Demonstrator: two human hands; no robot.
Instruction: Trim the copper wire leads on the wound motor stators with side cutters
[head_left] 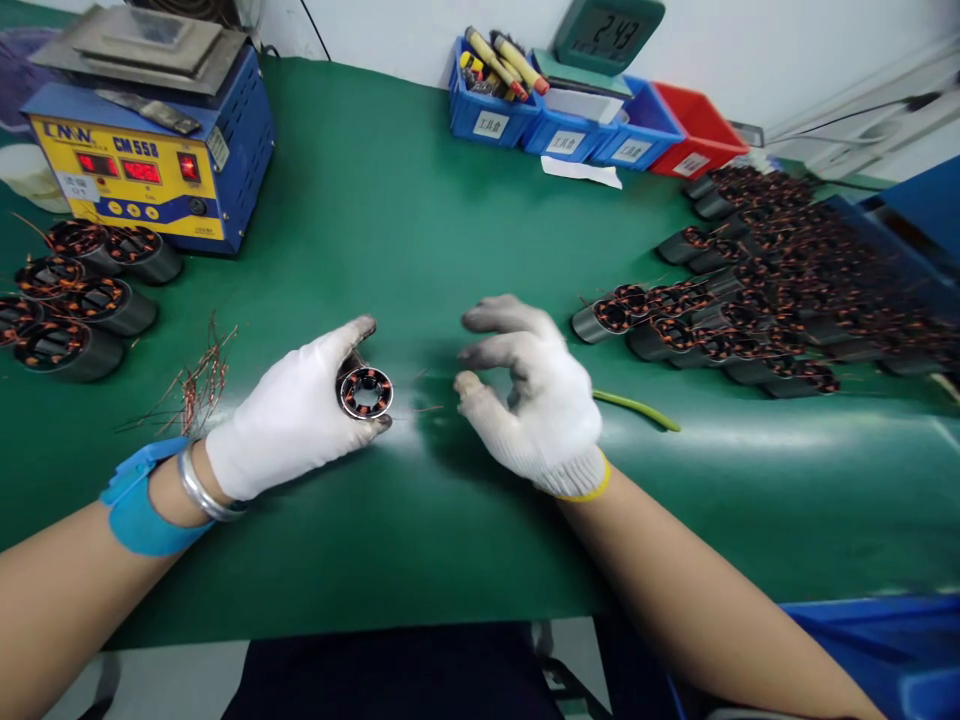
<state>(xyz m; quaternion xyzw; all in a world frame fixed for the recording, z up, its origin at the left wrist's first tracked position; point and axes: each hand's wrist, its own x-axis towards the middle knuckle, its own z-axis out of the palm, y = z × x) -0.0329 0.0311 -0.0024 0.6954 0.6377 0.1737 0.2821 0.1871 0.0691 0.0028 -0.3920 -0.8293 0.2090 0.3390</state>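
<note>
My left hand (296, 415), in a white glove with darkened fingertips, is closed around a motor stator (365, 393). The stator is a short dark cylinder with copper windings inside its ring, and its open end faces up towards me. My right hand (529, 390), gloved in white knit with a yellow cuff edge, hovers to the right of it, apart from the stator. Its fingers are curled but spread, with nothing visible between them. Just beyond the right hand lies a yellow-green tube-like strip (637, 408). Thin wire bits (427, 408) lie between the hands.
Several stators (75, 345) stand at the left by a blue and yellow CM558 unit (142, 170). Loose copper wire clippings (202, 385) lie nearby. Many more stators (720, 320) fill the right side. Blue bins (491, 115), a red bin (694, 130) and a digital clock (609, 35) line the back.
</note>
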